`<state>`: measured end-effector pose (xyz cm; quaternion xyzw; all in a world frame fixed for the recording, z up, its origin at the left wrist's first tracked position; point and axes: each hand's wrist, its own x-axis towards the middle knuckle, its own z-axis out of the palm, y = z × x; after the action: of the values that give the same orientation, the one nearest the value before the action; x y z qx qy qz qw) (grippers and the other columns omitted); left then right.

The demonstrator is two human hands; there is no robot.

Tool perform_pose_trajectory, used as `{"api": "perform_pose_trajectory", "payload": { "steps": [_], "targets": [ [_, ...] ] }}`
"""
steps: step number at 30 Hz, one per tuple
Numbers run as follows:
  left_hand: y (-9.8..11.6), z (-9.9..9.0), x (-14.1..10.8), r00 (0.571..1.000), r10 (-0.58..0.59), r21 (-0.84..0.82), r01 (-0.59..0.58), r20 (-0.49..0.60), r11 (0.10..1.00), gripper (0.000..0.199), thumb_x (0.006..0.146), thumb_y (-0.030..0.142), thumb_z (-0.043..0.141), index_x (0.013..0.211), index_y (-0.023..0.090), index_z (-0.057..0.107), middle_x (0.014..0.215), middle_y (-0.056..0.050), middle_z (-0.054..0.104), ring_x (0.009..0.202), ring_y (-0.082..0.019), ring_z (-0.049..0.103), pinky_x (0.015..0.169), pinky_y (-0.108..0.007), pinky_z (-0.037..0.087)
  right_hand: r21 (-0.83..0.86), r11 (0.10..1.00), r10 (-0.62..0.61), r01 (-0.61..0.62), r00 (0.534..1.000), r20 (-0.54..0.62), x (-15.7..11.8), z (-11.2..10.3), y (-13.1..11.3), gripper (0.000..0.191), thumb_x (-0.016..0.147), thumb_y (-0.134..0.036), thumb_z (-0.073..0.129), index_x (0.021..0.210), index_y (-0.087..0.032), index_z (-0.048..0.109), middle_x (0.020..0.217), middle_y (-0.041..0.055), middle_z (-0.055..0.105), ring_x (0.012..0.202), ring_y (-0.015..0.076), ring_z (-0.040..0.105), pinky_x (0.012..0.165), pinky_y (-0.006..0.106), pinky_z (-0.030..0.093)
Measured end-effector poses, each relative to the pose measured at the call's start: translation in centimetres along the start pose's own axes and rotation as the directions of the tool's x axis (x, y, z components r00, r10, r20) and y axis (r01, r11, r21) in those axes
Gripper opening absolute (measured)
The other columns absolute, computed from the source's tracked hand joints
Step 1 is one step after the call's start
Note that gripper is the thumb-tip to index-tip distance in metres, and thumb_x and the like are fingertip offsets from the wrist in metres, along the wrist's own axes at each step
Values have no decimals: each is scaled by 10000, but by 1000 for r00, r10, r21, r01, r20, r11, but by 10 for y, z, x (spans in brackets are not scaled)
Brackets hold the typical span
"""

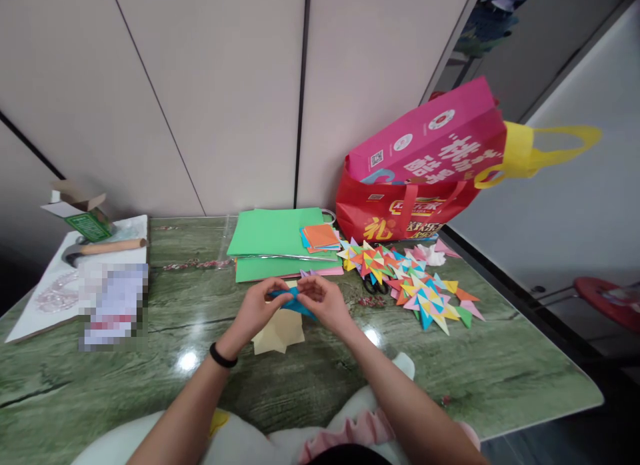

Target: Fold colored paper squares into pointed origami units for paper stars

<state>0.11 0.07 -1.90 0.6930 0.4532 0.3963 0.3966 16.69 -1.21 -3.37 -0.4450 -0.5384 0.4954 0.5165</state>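
Note:
A piece of blue folded paper [299, 307] is pinched between both hands over the green table. My left hand [261, 303] grips its left end with thumb and fingers closed. My right hand [325, 301] holds the paper near its middle, fingertips almost touching those of the left. Pale yellow paper sheets [278, 333] lie on the table just below the hands. Behind the fingers, a bit of purple folded paper shows, mostly hidden. The exact folds of the blue paper are partly covered by my fingers.
Green paper sheets [275, 231] lie behind the hands, with small orange squares [321, 236] on top. Colourful folded-paper stars [425, 298] and black-handled scissors [375, 285] are on the right. A red gift bag [375, 205] stands behind them. Leftward are a hammer [107, 247] and a green box [89, 219].

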Motion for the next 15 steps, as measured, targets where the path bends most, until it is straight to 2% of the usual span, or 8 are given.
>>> {"api": "perform_pose_trajectory", "payload": {
  "steps": [4,7,9,12,15],
  "targets": [
    [4,-1,0,997,-79,-139,80,16,987,240,704,340,653,866,164,628,729,-47,715,694,-197,674,608,-279,525,-170,965,-192,198,980,53,-4,0,-6,138,754,-277,608,879,-219,615,830,45,660,723,175,617,712,335,514],
    [7,1,-1,993,-113,-260,121,46,958,246,650,356,700,791,159,660,754,-53,728,734,-207,677,660,-296,536,-242,912,-327,331,943,61,-6,-2,-10,82,789,-262,588,847,-222,629,866,61,653,791,189,615,731,335,509],
    [9,3,-2,987,-154,-325,157,37,933,252,632,354,718,778,156,664,741,-45,728,694,-191,673,643,-289,538,-274,873,-409,403,912,37,-6,-3,-13,60,788,-258,602,821,-219,634,880,70,653,848,202,612,759,342,499],
    [11,5,-3,976,-219,-417,194,-14,888,282,613,348,741,798,151,661,723,-29,722,619,-159,654,597,-270,537,-318,821,-499,474,867,2,-7,-4,-16,78,757,-252,651,823,-212,641,902,79,654,883,212,610,803,358,481],
    [13,6,-4,971,-235,-454,186,-52,871,288,605,354,752,784,144,669,727,-32,721,621,-156,649,618,-284,543,-364,792,-537,491,843,-31,-7,-4,-17,112,723,-234,687,825,-206,649,953,91,636,912,217,603,812,357,476]
  ]
}}
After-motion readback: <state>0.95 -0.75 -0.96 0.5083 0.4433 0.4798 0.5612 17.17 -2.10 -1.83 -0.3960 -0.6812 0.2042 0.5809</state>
